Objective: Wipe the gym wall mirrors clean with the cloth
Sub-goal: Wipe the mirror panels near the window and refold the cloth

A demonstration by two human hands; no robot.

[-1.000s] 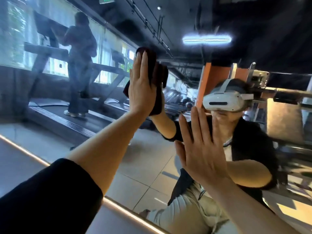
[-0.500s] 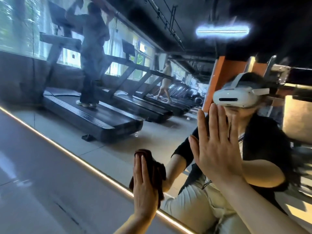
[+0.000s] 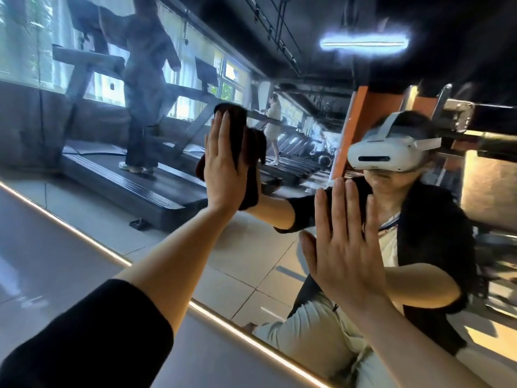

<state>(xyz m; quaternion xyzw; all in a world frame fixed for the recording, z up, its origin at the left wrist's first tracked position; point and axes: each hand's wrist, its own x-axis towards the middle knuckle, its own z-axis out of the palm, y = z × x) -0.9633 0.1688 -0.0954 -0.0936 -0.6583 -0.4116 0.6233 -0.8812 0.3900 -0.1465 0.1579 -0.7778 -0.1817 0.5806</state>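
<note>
Left hand (image 3: 223,166) flat, fingers straight and together, pressing dark maroon cloth (image 3: 246,152) against wall mirror (image 3: 84,175), well above lit lower edge. Right hand (image 3: 342,247) also spread flat, palm on glass, holding nothing, nearer lower edge. Reflected in glass: white headset (image 3: 389,152), treadmills (image 3: 134,189), ceiling light (image 3: 363,42). Glowing strip (image 3: 92,239) along mirror's bottom edge.

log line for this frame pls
left hand: flat, presses cloth on mirror | right hand: flat on glass, bracing | step: wiping
</note>
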